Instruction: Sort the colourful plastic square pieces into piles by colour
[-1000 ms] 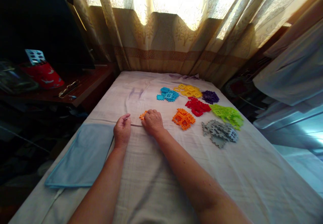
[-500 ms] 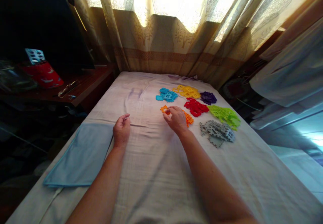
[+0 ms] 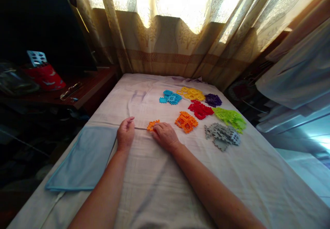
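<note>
A: Right hand (image 3: 166,136)? State and position, please

B: Palm down, fingers bent over the near right edge of a small orange piece (image 3: 151,125). Contact likely; thumb hidden, so cannot tell if it pinches or only presses

A: Where is the piece exactly?

B: On the pale sheet (image 3: 154,181), between the left hand (image 3: 125,132) and the orange pile (image 3: 186,121), apart from both

A: Left hand?

B: Loosely curled near the top corner of the blue cloth (image 3: 82,160), fingertips turned in. Pale speck at the tips; nail or held thing, cannot tell

A: Handling advice for the orange piece?

B: My judgement: thumb and forefinger on opposite edges, light grip, since the openwork looks bendy. Lift straight up rather than drag; the notched rim could snag the weave. Wrist well off the neighbouring pile. Left fingertips could steady the sheet, where it creases

A: Other piles?

B: Light blue (image 3: 170,97), yellow (image 3: 192,93) and purple (image 3: 213,100) at the far side; red (image 3: 200,109), lime (image 3: 230,117) and grey (image 3: 223,135) nearer

A: Gaps in the record?

B: Overlaps defeat any piece count. Part of the orange piece lies behind the fingers; single or stacked, unclear. Forearms cut off at the bottom of view, left-side floor too dark to read
</note>
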Demonstrator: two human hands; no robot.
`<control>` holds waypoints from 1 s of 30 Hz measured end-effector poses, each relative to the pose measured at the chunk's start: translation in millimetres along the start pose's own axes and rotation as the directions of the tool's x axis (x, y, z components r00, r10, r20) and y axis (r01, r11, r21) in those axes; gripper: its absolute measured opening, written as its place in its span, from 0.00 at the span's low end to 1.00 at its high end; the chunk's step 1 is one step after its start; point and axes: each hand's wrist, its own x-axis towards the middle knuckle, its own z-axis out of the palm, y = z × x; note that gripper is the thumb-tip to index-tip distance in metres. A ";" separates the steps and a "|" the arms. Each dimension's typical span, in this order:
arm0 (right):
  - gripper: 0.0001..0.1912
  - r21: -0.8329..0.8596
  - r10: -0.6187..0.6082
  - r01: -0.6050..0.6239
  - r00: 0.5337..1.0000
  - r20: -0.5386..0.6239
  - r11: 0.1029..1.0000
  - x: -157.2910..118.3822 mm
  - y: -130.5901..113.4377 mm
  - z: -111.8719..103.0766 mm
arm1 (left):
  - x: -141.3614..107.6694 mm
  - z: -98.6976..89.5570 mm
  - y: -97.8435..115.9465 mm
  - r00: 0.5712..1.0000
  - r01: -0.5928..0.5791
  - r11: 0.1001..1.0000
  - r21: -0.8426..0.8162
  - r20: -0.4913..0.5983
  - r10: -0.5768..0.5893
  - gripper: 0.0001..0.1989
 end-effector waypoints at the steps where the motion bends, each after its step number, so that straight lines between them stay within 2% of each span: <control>1: 0.08 0.003 -0.008 0.008 1.000 -0.008 1.000 -1.3 -0.6 0.0 | -0.8 0.7 -0.1 0.997 -0.054 0.998 0.020 0.058 0.053 0.18; 3: 0.09 0.025 -0.037 0.037 0.999 -0.029 0.999 -4.5 -0.7 -0.6 | -3.1 2.9 -0.1 0.960 -0.192 0.980 0.059 0.220 0.174 0.17; 5: 0.10 0.069 -0.059 0.063 0.996 -0.065 0.996 -8.0 -1.1 -0.1 | -5.9 5.3 0.1 0.894 -0.302 0.946 0.114 0.379 0.240 0.19; 7: 0.11 0.122 -0.053 0.066 0.993 -0.109 0.990 -11.3 -1.6 2.3 | -8.7 7.0 1.0 0.842 -0.356 0.915 0.190 0.489 0.226 0.22; 9: 0.13 0.166 -0.010 0.038 0.987 -0.163 0.985 -13.4 -0.8 5.3 | -10.9 7.1 3.1 0.818 -0.374 0.890 0.262 0.545 0.184 0.25; 12: 0.15 0.197 0.064 -0.004 0.952 -0.299 0.980 -12.9 7.5 5.9 | -12.8 5.2 8.5 0.797 -0.402 0.856 0.326 0.585 0.151 0.25; 14: 0.16 0.196 0.119 -0.039 0.902 -0.415 0.980 -9.2 20.0 0.8 | -13.3 3.5 12.4 0.786 -0.414 0.836 0.360 0.604 0.130 0.24; 17: 0.15 0.141 0.251 -0.208 0.826 -0.504 0.968 1.2 47.0 -15.0 | -13.2 1.9 16.6 0.776 -0.421 0.817 0.395 0.622 0.100 0.24; 21: 0.15 0.018 0.484 -0.524 0.771 -0.415 0.851 17.4 78.5 -37.3 | -13.0 1.7 15.8 0.777 -0.439 0.802 0.405 0.619 0.113 0.22; 23: 0.17 -0.031 0.578 -0.624 0.740 -0.343 0.781 23.2 85.7 -44.0 | -13.3 2.1 13.6 0.780 -0.456 0.791 0.407 0.611 0.135 0.20; 27: 0.19 -0.089 0.669 -0.704 0.701 -0.247 0.705 26.2 89.2 -50.2 | -13.9 2.8 9.9 0.776 -0.487 0.778 0.398 0.606 0.176 0.18; 30: 0.19 -0.068 0.667 -0.706 0.693 -0.272 0.705 22.1 87.7 -50.8 | -13.7 2.9 9.5 0.778 -0.483 0.780 0.398 0.603 0.175 0.17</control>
